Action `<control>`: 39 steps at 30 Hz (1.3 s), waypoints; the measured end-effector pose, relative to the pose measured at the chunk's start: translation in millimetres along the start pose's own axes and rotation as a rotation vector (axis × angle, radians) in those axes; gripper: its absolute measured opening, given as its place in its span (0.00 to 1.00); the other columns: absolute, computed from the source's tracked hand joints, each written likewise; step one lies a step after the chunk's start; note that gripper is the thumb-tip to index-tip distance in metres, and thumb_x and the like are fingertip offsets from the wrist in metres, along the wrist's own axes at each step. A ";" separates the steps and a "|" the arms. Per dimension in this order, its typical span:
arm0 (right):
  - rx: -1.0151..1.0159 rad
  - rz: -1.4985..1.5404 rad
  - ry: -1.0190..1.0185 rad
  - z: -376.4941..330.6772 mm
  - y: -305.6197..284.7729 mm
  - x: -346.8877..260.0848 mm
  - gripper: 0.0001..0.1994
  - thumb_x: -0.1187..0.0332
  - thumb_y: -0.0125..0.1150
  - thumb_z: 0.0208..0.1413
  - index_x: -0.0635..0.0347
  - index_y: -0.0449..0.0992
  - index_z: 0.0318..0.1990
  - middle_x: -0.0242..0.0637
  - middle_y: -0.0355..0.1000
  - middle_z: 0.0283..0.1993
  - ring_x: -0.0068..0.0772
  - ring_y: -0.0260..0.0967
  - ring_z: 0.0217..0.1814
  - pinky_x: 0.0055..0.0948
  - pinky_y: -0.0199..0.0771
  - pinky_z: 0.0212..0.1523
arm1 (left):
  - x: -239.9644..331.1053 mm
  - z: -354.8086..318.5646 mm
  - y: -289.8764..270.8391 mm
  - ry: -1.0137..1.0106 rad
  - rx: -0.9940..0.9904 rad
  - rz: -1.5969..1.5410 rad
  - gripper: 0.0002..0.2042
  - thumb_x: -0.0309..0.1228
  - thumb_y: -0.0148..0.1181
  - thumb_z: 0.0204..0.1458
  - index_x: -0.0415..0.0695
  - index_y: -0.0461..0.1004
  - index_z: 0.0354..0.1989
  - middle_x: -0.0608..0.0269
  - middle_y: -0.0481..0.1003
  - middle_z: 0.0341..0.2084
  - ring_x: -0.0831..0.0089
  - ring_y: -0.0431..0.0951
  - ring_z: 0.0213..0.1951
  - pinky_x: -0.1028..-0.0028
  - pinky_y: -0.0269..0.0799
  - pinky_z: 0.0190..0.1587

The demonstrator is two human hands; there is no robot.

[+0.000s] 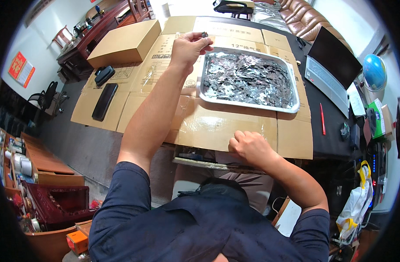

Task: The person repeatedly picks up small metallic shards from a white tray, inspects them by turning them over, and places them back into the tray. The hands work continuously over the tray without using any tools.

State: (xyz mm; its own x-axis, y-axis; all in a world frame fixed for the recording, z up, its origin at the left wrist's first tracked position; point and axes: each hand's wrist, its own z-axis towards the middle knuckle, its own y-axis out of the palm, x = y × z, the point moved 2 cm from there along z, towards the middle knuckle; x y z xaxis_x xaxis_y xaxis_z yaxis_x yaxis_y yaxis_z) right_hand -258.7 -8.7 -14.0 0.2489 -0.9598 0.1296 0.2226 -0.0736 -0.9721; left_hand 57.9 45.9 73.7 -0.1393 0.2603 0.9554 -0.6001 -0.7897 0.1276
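Logging a small dark piece (204, 35) in the left hand's (187, 49) thumb-and-finger pinch, just off the far-left corner of the white tray (248, 105), whose long axis I read as left-to-right. Right hand (253, 147) curls at the cardboard's (187, 126) near edge, farther from the piece; contents, I cannot tell.

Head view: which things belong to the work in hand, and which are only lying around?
Seemingly in the work:
left hand, pinching a small dark piece
white tray of dark, shiny flakes
flattened cardboard beneath
right hand, at its near edge

Seemingly just lying about:
brown box
black phone
laptop
red pen
globe
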 end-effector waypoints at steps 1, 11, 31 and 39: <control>-0.057 0.047 0.030 -1.0 1.4 2.2 0.06 0.63 0.63 0.56 0.53 0.75 0.33 0.35 0.71 0.34 0.36 0.76 0.35 0.38 0.77 0.35 | -5.7 1.2 1.5 -0.022 0.018 -0.022 0.10 0.25 0.69 0.61 0.34 0.81 0.48 0.56 0.86 0.36 0.72 0.87 0.33 0.78 0.78 0.36; -0.068 0.288 0.037 2.8 -3.6 9.3 0.12 0.60 0.68 0.54 0.59 0.76 0.34 0.41 0.73 0.35 0.43 0.79 0.36 0.40 0.81 0.37 | -49.5 44.0 23.4 -0.034 0.008 -0.064 0.11 0.27 0.70 0.61 0.36 0.81 0.49 0.58 0.86 0.37 0.71 0.87 0.35 0.76 0.77 0.38; 0.442 0.489 0.520 79.1 -78.0 181.8 0.32 0.61 0.82 0.49 0.63 0.79 0.61 0.42 0.77 0.44 0.41 0.79 0.39 0.36 0.81 0.42 | -41.1 8.6 92.9 -0.393 -0.489 -0.274 0.12 0.25 0.71 0.60 0.34 0.79 0.49 0.57 0.85 0.37 0.75 0.84 0.36 0.76 0.80 0.39; 0.386 0.667 0.534 88.0 -60.5 181.6 0.26 0.64 0.82 0.50 0.62 0.83 0.56 0.39 0.78 0.41 0.33 0.76 0.35 0.31 0.80 0.39 | -52.4 11.4 90.8 -0.450 -0.604 -0.204 0.13 0.23 0.73 0.57 0.35 0.82 0.49 0.60 0.84 0.39 0.76 0.84 0.36 0.76 0.80 0.40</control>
State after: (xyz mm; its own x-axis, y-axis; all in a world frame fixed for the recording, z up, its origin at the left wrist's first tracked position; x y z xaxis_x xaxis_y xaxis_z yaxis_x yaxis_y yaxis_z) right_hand -144.0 -154.7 85.6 -0.0067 -0.7759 -0.6309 0.5109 0.5397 -0.6691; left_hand 19.7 -45.8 38.2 0.2758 0.0153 0.9611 -0.9222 -0.2778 0.2690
